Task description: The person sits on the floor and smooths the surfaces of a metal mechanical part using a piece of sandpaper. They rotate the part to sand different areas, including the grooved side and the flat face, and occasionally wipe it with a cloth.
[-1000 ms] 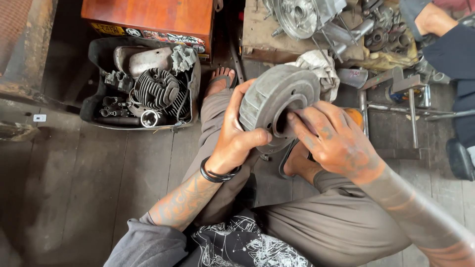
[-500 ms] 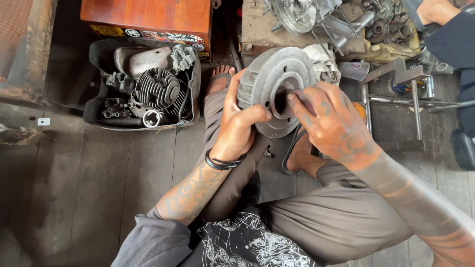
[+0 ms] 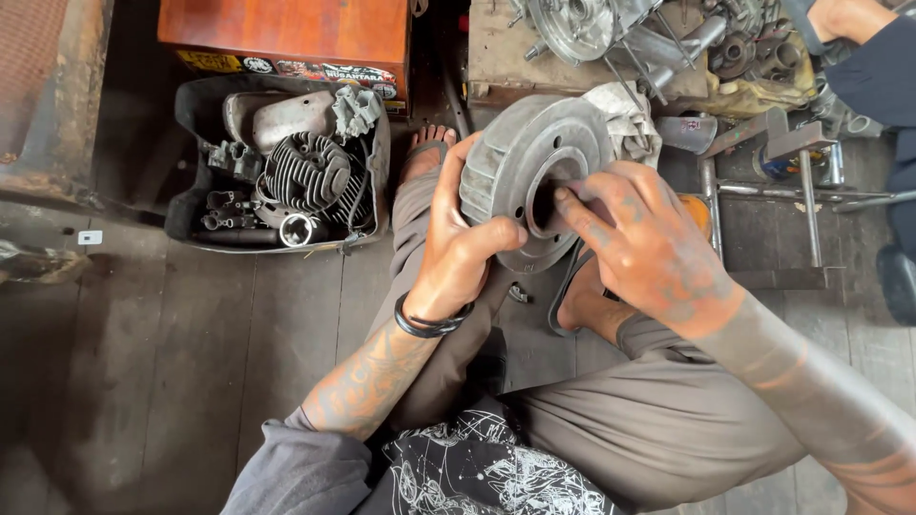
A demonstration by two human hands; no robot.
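A round grey metal drum (image 3: 530, 162) with a finned rim and a dark centre hole is held over my knees. My left hand (image 3: 460, 250) grips its lower left rim, thumb across the face. My right hand (image 3: 641, 246) rests on the right side of the face, fingertips pushed into the centre hole. I sit on a wooden floor in grey trousers, a sandalled foot (image 3: 421, 153) just beyond the drum.
A black tray (image 3: 187, 205) at the left holds a finned engine cylinder (image 3: 303, 174) and several small parts. Behind it stands an orange box (image 3: 286, 29). Engine cases and metal parts (image 3: 592, 29) lie beyond; another person's arm (image 3: 859, 24) shows top right.
The drum has turned so its face points more toward me and sits slightly higher. My right fingers have moved into the centre hole.
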